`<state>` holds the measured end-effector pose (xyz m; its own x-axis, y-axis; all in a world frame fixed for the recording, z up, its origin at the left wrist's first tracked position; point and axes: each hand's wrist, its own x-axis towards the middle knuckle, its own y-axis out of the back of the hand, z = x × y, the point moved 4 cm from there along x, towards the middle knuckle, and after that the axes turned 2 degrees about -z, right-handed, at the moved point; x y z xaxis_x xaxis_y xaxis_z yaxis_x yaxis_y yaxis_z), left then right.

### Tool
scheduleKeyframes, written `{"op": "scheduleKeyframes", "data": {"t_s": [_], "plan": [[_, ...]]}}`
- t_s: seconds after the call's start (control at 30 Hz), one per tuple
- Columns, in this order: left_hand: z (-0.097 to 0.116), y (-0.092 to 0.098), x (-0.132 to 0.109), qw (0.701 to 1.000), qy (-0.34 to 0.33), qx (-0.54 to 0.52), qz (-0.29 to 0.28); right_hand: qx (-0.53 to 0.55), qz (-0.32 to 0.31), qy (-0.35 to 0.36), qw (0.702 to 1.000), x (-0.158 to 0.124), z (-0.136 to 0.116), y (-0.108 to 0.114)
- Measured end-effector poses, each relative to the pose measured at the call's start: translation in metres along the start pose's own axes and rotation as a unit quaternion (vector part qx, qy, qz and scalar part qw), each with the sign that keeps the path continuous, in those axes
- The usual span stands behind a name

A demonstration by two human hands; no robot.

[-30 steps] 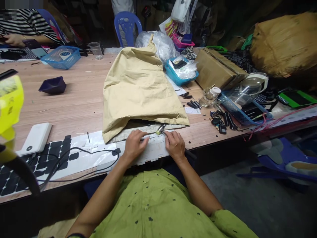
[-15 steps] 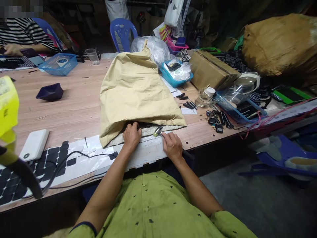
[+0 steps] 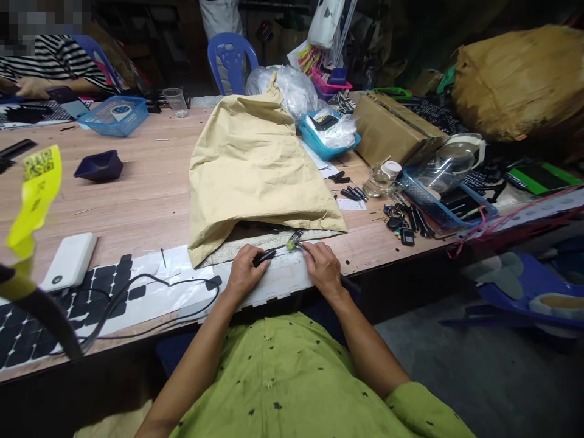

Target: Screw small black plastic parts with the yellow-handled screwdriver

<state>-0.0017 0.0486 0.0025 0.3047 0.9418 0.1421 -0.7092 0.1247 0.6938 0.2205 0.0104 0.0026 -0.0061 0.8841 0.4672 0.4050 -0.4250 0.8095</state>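
Observation:
My left hand is closed on a slim black piece, from which a thin pin seems to point right. In my right hand is a small hammer with a shiny metal head and a yellowish end; its handle is mostly covered by my fingers. Both hands rest over a white board at the table's front edge. Just beyond them lies a large beige cloth bag, its mouth toward me. Dark items inside the opening are mostly hidden.
Left are a white power bank, a black cable and a yellow tag. Right lie black pieces, keys and a blue basket. A cardboard box stands behind. Across the table sits a person in striped sleeves.
My left hand has drawn back from the bag's mouth and now holds a slim black piece. My right hand keeps the hammer in nearly the same spot. The view has shifted slightly.

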Motion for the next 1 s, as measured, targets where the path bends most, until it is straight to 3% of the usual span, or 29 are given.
{"op": "scheduleKeyframes", "data": {"t_s": [0.17, 0.3, 0.53, 0.8, 1.0], "plan": [[-0.004, -0.004, 0.002, 1.0, -0.006, 0.003, -0.001, 0.158, -0.013, -0.022, 0.987, -0.002, -0.01, 0.01], [-0.003, -0.005, 0.002, 1.0, -0.004, 0.004, -0.002, 0.218, -0.049, -0.016, 0.975, -0.005, -0.025, 0.012], [-0.002, -0.008, 0.002, 1.0, -0.02, -0.007, -0.009, 0.221, -0.017, 0.016, 0.975, -0.009, -0.036, 0.019], [-0.002, -0.011, 0.001, 1.0, -0.022, 0.001, 0.002, 0.196, -0.033, 0.032, 0.979, -0.007, -0.036, 0.016], [0.0, -0.012, 0.002, 1.0, -0.023, 0.004, 0.003, 0.212, -0.041, 0.057, 0.975, -0.008, -0.05, 0.016]]}}
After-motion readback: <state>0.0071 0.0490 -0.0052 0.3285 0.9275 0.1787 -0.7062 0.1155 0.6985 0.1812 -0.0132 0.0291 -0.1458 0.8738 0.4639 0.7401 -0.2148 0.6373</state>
